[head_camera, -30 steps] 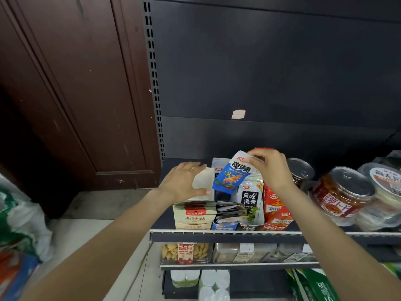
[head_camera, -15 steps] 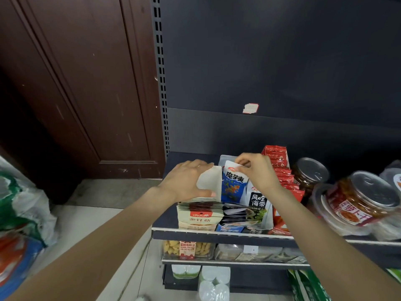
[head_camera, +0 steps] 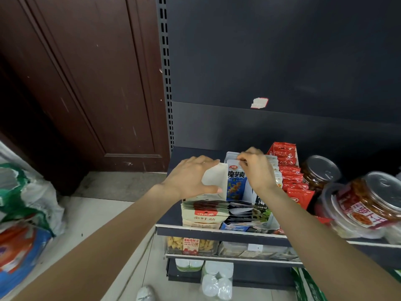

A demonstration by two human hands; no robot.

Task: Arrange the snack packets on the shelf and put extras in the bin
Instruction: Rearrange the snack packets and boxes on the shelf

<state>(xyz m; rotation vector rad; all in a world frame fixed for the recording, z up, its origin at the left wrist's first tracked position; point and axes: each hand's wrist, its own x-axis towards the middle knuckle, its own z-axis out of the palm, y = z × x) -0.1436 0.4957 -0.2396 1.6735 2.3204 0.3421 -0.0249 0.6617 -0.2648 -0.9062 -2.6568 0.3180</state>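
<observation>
at 6 o'clock, nearest, the shelf lip (head_camera: 217, 232) is a grey metal strip, with clear tubs on the tier below. just above it beige packs (head_camera: 204, 210) stand on edge in a tight row, flat and papery; beside them, toward 5 o'clock, flat dark packets lean inside a white box (head_camera: 273, 224), probably so they face forward and don't slump.

near the centre, the left hand (head_camera: 191, 178) curls its fingers and thumb round a white divider (head_camera: 213, 178), a thin, matte, stiff-looking card flap. it seems to be pulled toward 9 o'clock to keep a gap open in the row. the blue packet (head_camera: 236, 181) sits upright in that gap, touching the divider, glossy foil with bold print, its lower part down among the others.

the right hand (head_camera: 258, 170) pinches the blue packet's top edge between thumb and fingertips, likely to seat it straight. the packet is on the shelf, not quite settled by the look of it.

toward 2 o'clock red packets (head_camera: 288, 170) run back in a shiny, overlapping file. at 3 o'clock round clear jars (head_camera: 368, 200) with foil lids lie tilted. no bin is plainly in view; bags (head_camera: 26, 205) sit on the floor at 9 o'clock.
</observation>
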